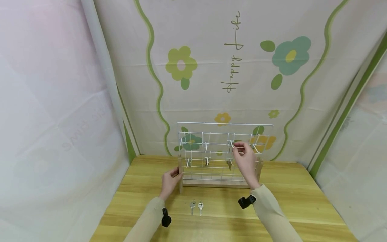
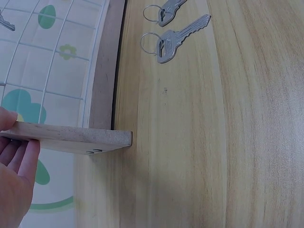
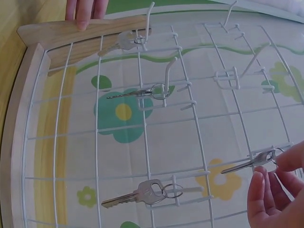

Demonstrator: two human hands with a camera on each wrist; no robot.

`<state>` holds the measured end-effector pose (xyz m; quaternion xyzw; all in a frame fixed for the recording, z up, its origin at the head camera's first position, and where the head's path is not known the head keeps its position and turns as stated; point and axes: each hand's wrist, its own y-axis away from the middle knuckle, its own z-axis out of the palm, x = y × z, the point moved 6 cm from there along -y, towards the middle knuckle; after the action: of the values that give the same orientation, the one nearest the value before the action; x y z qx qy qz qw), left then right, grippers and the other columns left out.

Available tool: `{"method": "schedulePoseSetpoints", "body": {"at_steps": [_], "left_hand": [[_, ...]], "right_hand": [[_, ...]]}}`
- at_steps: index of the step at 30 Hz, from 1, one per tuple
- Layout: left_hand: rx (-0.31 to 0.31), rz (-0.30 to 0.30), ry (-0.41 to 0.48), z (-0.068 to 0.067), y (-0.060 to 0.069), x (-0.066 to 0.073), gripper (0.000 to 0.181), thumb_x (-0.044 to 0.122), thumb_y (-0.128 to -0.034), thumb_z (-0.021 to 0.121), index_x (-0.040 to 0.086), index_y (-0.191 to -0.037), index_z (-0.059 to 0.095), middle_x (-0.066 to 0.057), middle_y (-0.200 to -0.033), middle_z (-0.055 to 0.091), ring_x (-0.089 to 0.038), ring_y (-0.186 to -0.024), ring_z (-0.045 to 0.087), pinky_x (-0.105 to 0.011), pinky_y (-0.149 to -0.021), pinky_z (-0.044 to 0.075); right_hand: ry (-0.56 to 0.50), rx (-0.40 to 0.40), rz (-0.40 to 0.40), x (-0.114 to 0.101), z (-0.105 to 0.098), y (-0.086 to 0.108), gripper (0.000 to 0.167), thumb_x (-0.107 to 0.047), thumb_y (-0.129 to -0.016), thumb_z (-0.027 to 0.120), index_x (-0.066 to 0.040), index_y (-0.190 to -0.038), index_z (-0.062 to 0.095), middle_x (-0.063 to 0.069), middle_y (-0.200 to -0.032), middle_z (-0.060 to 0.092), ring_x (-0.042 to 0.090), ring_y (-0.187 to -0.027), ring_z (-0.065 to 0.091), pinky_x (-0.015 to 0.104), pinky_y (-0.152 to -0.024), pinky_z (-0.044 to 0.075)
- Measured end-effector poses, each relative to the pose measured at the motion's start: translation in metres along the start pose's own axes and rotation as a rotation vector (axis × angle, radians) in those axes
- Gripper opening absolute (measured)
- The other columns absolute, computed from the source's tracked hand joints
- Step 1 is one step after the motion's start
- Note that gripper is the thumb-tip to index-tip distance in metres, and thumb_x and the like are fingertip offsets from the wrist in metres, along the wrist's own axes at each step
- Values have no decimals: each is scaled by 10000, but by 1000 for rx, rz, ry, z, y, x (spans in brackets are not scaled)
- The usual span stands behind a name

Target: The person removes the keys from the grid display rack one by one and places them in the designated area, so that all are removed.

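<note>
A white wire grid rack (image 1: 225,123) with hooks stands in a wooden base on the table. My left hand (image 1: 170,183) grips its left wooden upright (image 2: 95,135), thumb on one side and fingers on the other. In the upper row, my right hand (image 1: 244,162) pinches a key (image 3: 240,166) by its ring end, close to a hook. Its fingertips partly hide the ring, so whether the ring is on the hook I cannot tell. Three keys hang in the lower row, among them one key (image 3: 145,194) nearest the right hand in the right wrist view.
Two loose silver keys with rings, a left key (image 1: 192,207) and a right key (image 1: 201,208), lie on the wooden table (image 1: 145,188) before the rack. Bare hooks such as the upper-row hook (image 3: 254,61) jut out. A flowered cloth (image 1: 205,97) hangs behind.
</note>
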<state>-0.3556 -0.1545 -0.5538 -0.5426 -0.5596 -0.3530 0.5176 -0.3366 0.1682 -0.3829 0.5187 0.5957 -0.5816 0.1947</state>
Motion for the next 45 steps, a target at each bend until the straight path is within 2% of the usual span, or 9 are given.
{"method": "schedulePoseSetpoints", "body": {"at_steps": [6, 8, 15, 27, 35, 45], "left_hand": [[2, 6, 11, 0, 1, -1, 356, -1, -876, 718, -73, -1220, 661, -274, -1221, 673, -387, -1117, 683, -307, -865, 617], [3, 2, 17, 0, 1, 0, 359, 2, -875, 721, -70, -1221, 662, -272, -1221, 673, -386, -1116, 683, -300, -862, 617], [-2, 1, 25, 0, 0, -3, 367, 15, -874, 727, -71, -1225, 659, -273, -1221, 673, -388, -1116, 682, -292, -855, 619], [-8, -4, 26, 0, 2, 0, 367, 24, -879, 725, -61, -1230, 658, -264, -1233, 670, -382, -1128, 678, -303, -877, 613], [-19, 5, 33, -1, 1, -1, 377, 8, -887, 710, -87, -1244, 639, -297, -1248, 648, -431, -1154, 650, -315, -883, 612], [-4, -11, 31, 0, 0, 1, 370, -20, -874, 710, -86, -1233, 648, -277, -1241, 661, -388, -1141, 671, -294, -883, 609]], "right_hand": [[18, 32, -31, 1, 3, -5, 159, -43, -932, 653, 37, -1068, 672, 195, -1036, 689, 9, -801, 613, 17, -657, 496], [33, 39, -34, 1, 3, -6, 142, -47, -929, 660, 36, -1042, 678, 180, -1018, 691, -42, -777, 580, 18, -653, 496], [61, 46, -56, -2, 2, -7, 105, -65, -925, 671, 15, -991, 693, 157, -989, 694, -83, -756, 561, 21, -638, 495], [63, -10, -72, -8, -3, 3, 106, -94, -943, 654, -7, -988, 695, 137, -979, 691, 13, -806, 579, 45, -668, 497], [89, -6, -83, -12, -11, 12, 87, -121, -928, 680, -50, -971, 707, 97, -947, 725, -34, -797, 573, 56, -657, 504], [70, -4, -120, -20, -18, 18, 63, -107, -919, 695, -54, -951, 703, 90, -909, 736, -68, -774, 570, 78, -640, 509]]}}
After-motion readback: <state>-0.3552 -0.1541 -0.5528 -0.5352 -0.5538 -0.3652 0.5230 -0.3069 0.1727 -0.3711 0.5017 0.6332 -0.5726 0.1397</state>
